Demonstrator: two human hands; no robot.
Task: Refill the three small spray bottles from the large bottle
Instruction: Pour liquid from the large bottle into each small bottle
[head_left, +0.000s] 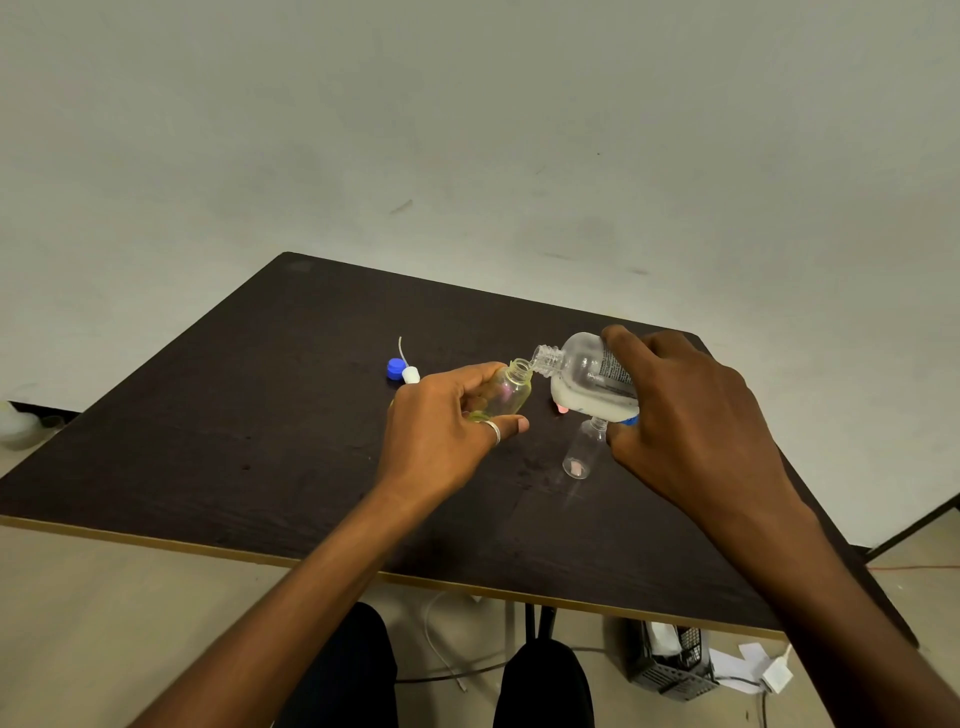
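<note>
Two bottles meet above the dark tabletop (260, 415); left grip (441, 421) clamps the small yellowish clear spray bottle (506, 397), right grip (680, 415) the large clear milky-filled bottle (587, 379); tilt slowly, mouths aligned.

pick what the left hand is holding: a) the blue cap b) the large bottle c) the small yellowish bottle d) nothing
c: the left hand grips the small yellowish bottle, whose open neck sits right by the mouth of the large bottle, which the right hand holds tilted.
</note>
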